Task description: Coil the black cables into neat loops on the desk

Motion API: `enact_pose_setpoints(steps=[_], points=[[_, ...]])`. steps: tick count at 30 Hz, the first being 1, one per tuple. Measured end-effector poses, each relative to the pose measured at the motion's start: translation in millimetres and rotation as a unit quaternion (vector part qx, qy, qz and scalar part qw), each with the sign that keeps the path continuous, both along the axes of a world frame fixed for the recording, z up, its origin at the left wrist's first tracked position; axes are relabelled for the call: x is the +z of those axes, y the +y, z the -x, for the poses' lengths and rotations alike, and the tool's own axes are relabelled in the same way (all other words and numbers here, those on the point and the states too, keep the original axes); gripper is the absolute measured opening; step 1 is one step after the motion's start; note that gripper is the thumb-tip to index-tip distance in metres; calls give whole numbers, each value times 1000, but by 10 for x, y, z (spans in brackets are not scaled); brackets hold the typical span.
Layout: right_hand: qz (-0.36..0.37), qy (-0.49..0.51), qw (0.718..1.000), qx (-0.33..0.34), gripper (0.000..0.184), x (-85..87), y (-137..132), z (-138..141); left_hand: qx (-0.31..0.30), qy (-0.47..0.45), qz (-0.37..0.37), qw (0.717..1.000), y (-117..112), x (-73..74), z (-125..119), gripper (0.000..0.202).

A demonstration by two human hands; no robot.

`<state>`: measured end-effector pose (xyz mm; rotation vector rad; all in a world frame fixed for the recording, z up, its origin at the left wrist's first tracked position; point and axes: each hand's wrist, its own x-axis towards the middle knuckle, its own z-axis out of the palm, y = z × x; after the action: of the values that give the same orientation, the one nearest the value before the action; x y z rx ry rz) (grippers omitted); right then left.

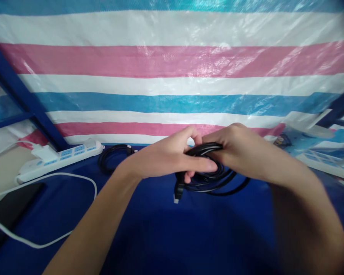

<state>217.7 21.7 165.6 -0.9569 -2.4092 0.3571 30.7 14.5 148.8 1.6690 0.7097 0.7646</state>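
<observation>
Both hands meet over the middle of a blue table [149, 229]. They hold a coiled black cable [215, 179] between them. My left hand [172, 156] is closed, its fingers laid across the coil's near side. My right hand [235, 149] grips the top of the coil from the right. The cable's loops hang below the hands, and its plug end [177, 191] dangles under my left hand. The right forearm is blurred.
A second black cable coil [111, 156] lies at the back of the table. A white power strip [60, 156] with a white cord [74, 179] sits at the left, beside a dark phone [11, 206]. A striped tarp [172, 68] hangs behind. Papers [318, 152] lie at right.
</observation>
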Motion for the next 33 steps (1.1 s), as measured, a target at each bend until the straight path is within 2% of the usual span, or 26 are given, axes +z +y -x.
enact_pose_setpoints(steps=[2,4,6,9,11,12,14,17,19,22,24,27,30,33], points=[[-45,45,997,-50,26,-24,-13,112,104,-27,-39,993,-14,-14,-50,20],[-34,159,983,-84,18,-43,-17,211,175,-121,-59,975,0,-4,-63,23],[38,294,953,-66,9,-60,-5,269,206,-222,-54,951,31,24,-42,26],[178,430,885,-1,5,-92,41,295,228,-326,-25,917,84,57,17,25],[235,455,859,14,6,-114,73,291,212,-312,-4,926,111,49,54,23],[245,445,862,9,7,-123,82,285,193,-276,0,942,120,37,70,21],[248,372,894,-5,6,-134,78,273,149,-155,-6,977,126,9,91,18],[231,220,948,-16,7,-131,34,271,142,-14,-28,989,113,-7,103,12],[218,191,957,-20,9,-120,7,278,159,-7,-20,987,105,14,114,11],[218,270,938,3,11,-106,9,280,163,-98,33,981,113,67,154,11],[236,357,903,44,20,-112,36,277,170,-204,80,961,132,91,177,11],[291,452,837,103,25,-161,77,306,188,-351,147,906,177,87,172,19],[308,512,788,148,32,-268,76,417,205,-429,191,859,230,53,151,32],[292,565,751,175,51,-401,32,598,234,-489,225,810,262,31,151,36]])
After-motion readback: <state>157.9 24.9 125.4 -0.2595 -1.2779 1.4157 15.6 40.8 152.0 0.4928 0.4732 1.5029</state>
